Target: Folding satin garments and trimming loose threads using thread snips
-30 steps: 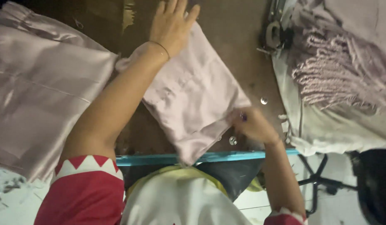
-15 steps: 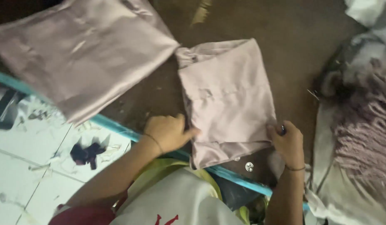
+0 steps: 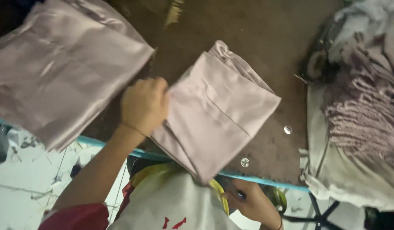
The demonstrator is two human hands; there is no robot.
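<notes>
My left hand (image 3: 144, 104) was closed in a fist on the left edge of the folded pale pink cloth (image 3: 218, 113), the fingers curled tight around a pinch of its layers. The cloth spread out from that grip to the right and toward me, its near corner hanging past the blue table edge (image 3: 256, 179) over my chest. Away from my knuckles, its far corner bunched up on the brown tabletop (image 3: 256, 38). To the left of the grip, just beside it, lay a larger stack of shiny pink fabric (image 3: 56, 72). My right hand (image 3: 252, 204) hung below the table edge, off the cloth, loosely curled; I could not tell whether it held anything. Two small round metal studs (image 3: 287, 129) sat on the tabletop right of the cloth, and beyond them a heap of fringed mauve fabric (image 3: 363, 115).
</notes>
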